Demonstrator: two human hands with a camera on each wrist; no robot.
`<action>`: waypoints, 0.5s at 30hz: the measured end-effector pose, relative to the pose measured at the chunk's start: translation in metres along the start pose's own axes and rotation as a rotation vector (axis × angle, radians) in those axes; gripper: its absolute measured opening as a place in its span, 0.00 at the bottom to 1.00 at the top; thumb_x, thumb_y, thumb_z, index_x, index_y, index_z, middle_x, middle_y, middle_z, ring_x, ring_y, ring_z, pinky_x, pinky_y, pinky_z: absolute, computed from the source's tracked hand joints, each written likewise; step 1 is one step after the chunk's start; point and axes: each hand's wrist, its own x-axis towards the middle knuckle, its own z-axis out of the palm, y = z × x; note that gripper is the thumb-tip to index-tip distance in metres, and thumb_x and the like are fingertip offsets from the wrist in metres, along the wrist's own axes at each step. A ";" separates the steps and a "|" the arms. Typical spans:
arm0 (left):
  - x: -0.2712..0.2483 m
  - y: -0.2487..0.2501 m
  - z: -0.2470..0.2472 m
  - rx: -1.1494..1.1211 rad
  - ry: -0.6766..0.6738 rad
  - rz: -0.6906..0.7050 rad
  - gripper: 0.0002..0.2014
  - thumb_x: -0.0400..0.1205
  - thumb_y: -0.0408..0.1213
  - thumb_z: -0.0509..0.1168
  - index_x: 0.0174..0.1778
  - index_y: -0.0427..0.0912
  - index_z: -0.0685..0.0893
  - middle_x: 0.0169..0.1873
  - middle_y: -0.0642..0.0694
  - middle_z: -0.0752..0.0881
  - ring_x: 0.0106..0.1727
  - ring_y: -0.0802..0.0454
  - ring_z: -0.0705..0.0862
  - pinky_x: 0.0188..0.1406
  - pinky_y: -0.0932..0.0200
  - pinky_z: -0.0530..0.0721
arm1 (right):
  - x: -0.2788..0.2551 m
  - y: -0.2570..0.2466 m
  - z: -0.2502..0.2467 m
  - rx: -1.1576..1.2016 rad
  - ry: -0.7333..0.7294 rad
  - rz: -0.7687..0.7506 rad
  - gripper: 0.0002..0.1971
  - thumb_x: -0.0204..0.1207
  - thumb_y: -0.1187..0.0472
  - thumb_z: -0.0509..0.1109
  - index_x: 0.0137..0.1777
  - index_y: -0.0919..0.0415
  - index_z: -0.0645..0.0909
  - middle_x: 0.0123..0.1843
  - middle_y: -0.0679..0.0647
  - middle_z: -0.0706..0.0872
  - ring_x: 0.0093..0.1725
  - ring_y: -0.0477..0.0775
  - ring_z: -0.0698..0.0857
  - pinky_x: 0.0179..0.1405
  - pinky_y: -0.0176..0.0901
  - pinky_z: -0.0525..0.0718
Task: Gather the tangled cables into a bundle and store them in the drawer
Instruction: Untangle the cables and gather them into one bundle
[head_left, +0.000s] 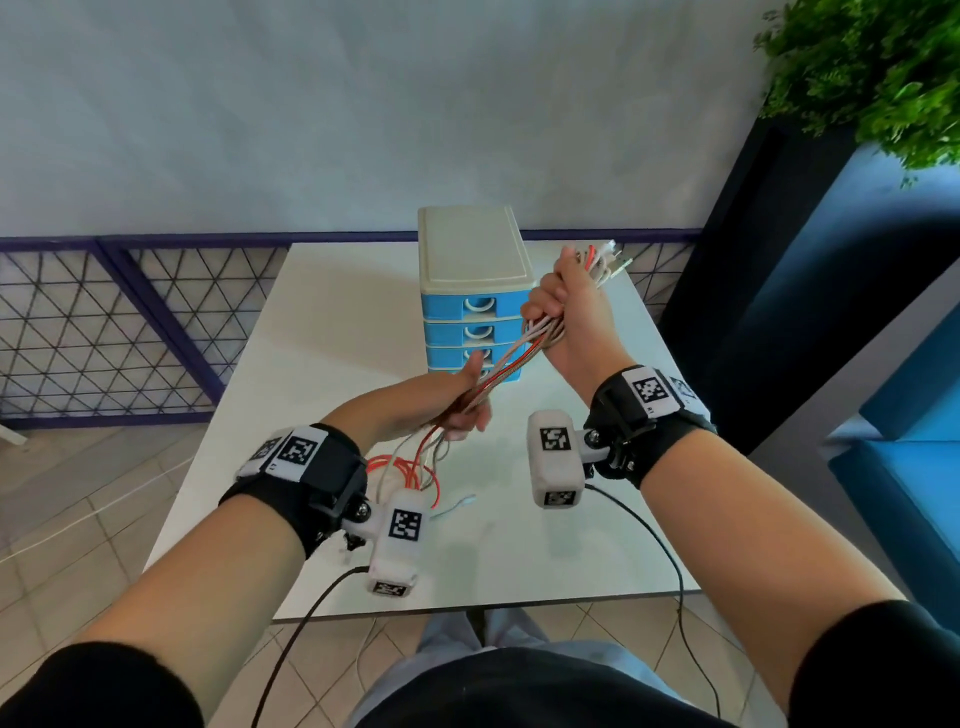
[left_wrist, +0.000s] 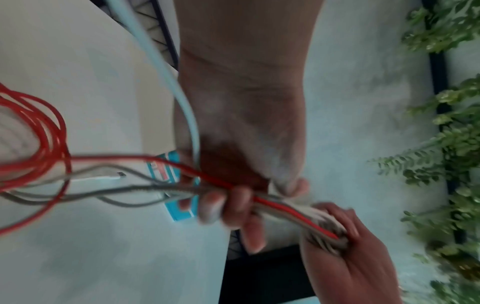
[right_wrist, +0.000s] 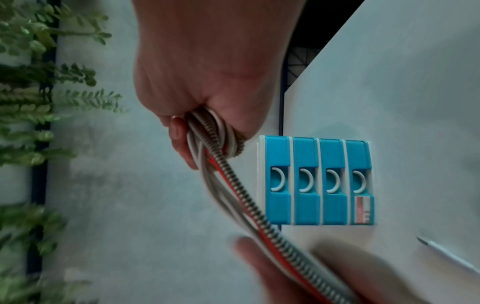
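Note:
A bundle of red, white and grey cables (head_left: 511, 366) stretches taut between both hands above the white table (head_left: 332, 332). My right hand (head_left: 563, 306) is raised and grips the bundle near its plug ends (head_left: 602, 260), which stick out above the fist. My left hand (head_left: 460, 410) holds the cables (left_wrist: 283, 206) lower down, fingers curled round them. Loose red and grey loops (head_left: 410, 473) hang from it onto the table. Behind stands a small drawer unit (head_left: 475, 291) with several blue drawers (right_wrist: 318, 182), all closed.
One white cable end (head_left: 457, 505) lies alone on the table near the left wrist. A lattice railing (head_left: 104, 322) runs behind the table, a green plant (head_left: 872, 73) stands at the upper right, and a blue seat (head_left: 904, 467) is to the right.

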 end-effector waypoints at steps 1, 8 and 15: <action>-0.002 -0.006 -0.002 -0.002 -0.024 -0.010 0.32 0.82 0.62 0.38 0.32 0.41 0.75 0.22 0.50 0.64 0.23 0.54 0.66 0.29 0.64 0.69 | 0.003 -0.005 0.000 0.024 0.011 -0.001 0.18 0.85 0.54 0.62 0.32 0.54 0.68 0.18 0.45 0.65 0.15 0.42 0.64 0.15 0.35 0.70; -0.010 -0.019 -0.021 0.044 0.082 -0.009 0.25 0.77 0.66 0.51 0.34 0.45 0.72 0.26 0.54 0.69 0.34 0.51 0.66 0.36 0.63 0.67 | 0.002 -0.016 -0.005 -0.207 -0.043 0.020 0.17 0.84 0.55 0.64 0.33 0.55 0.68 0.21 0.46 0.65 0.17 0.43 0.65 0.18 0.37 0.73; 0.005 -0.021 -0.038 0.357 0.506 0.105 0.13 0.83 0.46 0.60 0.44 0.40 0.82 0.37 0.39 0.83 0.39 0.51 0.77 0.43 0.54 0.72 | -0.009 -0.012 -0.005 -0.667 -0.183 0.259 0.11 0.84 0.60 0.64 0.40 0.63 0.77 0.30 0.56 0.87 0.29 0.54 0.87 0.38 0.48 0.91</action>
